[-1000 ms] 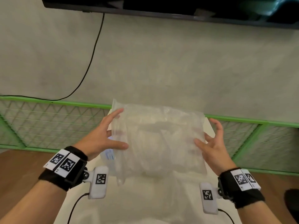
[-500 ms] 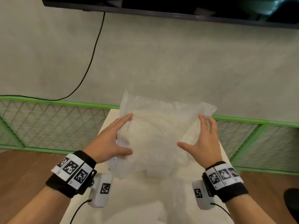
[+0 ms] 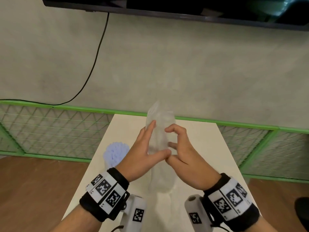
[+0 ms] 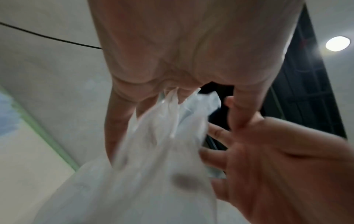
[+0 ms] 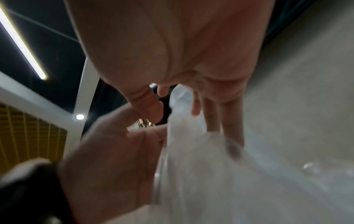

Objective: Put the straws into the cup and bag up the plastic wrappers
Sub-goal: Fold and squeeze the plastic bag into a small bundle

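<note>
A clear plastic bag [image 3: 159,124] with crumpled wrappers inside is squeezed into a narrow upright column above the white table [image 3: 200,148]. My left hand [image 3: 143,148] presses its left side, fingers pointing up and thumb across the front. From the right, my right hand [image 3: 182,148] curls its fingers round it. The left wrist view shows the bag [image 4: 153,166] bunched between my left hand [image 4: 172,60] and my right hand [image 4: 277,159]. In the right wrist view the bag [image 5: 220,174] is blurred. A cup of pale blue straws [image 3: 117,151] stands at the table's left edge.
A green mesh fence [image 3: 50,128] runs behind and beside the table. A black cable [image 3: 93,64] hangs down the grey wall from a dark screen [image 3: 167,5]. Wooden floor [image 3: 33,190] lies on both sides of the table.
The bag was spread wide between my hands. Both hands have moved together toward the middle and lower, squeezing it into a narrow bundle. The cup of straws has come into sight.
</note>
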`<state>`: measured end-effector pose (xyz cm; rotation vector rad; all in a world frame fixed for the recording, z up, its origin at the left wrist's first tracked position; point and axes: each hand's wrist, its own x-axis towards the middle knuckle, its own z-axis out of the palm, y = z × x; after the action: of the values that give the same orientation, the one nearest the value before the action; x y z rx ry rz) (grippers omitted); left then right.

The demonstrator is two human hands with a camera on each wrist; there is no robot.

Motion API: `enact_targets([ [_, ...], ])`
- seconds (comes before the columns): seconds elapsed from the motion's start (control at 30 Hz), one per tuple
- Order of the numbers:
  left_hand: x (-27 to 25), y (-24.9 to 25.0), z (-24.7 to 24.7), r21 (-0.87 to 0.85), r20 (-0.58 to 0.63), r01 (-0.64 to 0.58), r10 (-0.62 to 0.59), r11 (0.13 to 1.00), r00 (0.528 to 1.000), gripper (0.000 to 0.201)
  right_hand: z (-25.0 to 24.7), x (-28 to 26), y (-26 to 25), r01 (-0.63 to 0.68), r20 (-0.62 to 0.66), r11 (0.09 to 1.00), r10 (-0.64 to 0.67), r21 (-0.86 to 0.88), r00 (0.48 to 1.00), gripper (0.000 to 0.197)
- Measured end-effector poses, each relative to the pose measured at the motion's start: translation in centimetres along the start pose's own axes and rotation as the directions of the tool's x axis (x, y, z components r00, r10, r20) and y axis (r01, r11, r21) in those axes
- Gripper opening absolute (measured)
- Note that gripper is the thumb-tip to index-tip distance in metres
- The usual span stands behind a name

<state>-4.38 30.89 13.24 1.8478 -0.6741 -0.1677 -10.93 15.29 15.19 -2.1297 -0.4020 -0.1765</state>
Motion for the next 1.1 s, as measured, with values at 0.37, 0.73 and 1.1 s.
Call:
enact_targets([
  [0.37, -1.0, -0.6, -4.2, 0.231, 0.142, -0.015, -0.019, 0.973, 0.99, 0.079, -9.3, 4.1, 1.9, 0.155, 0.003, 0.955, -0.159, -0.251, 0.987, 0.07],
  [0.73, 0.8, 0.0, -5.6, 0.273, 0.353, -0.13, 0.027, 0.953, 0.935, 0.102, -8.6, 7.4, 0.0, 0.275, 0.482, 0.567, 0.253, -0.776, 0.838, 0.078],
  [1.1, -1.1, -2.0, -7.2, -0.003, 0.145, 0.026, -0.025, 1.0, 0.989, 0.102, -12.5, 8.3, 1.3, -0.203, 0.246, 0.929, 0.284, -0.309, 0.927, 0.02],
])
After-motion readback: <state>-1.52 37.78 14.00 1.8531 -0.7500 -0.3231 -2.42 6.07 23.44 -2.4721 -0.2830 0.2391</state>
